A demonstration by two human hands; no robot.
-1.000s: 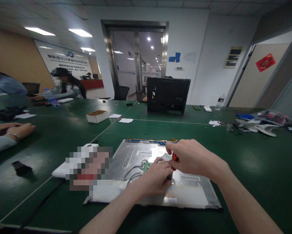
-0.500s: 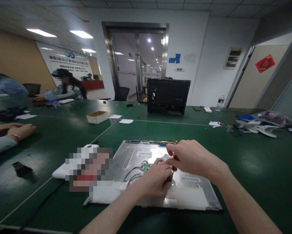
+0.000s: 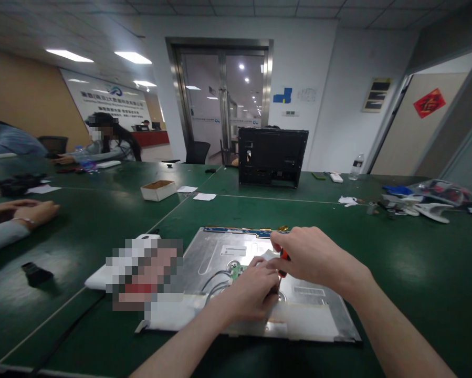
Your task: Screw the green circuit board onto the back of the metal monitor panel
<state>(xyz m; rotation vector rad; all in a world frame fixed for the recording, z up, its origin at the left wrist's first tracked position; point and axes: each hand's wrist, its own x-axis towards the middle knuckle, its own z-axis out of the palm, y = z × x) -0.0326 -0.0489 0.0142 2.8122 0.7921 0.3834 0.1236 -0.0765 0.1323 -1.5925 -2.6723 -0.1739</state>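
My right hand (image 3: 312, 252) is closed round the red and black handle of a screwdriver (image 3: 283, 261), held upright over the metal back of a display panel (image 3: 208, 249). Low on the panel's middle rests my left hand (image 3: 253, 286), its fingers curled beside the screwdriver's shaft; what they grip is hidden beneath them. Just left of those fingers a small green circuit board (image 3: 236, 271) shows in part, with dark cables (image 3: 216, 278) leading from it. A blue circuit strip (image 3: 236, 231) runs along the panel's far edge. The screwdriver's tip cannot be seen.
Left of the panel lies a white device (image 3: 113, 268), partly blurred out. Farther off are a small box (image 3: 158, 191) and an upright black monitor housing (image 3: 273, 157). Plastic scraps (image 3: 432, 210) lie at right. Another person's hands (image 3: 34, 211) rest at the left.
Both hands keep almost the same place and grip. The whole view has shifted very slightly; the panel and other things stay put.
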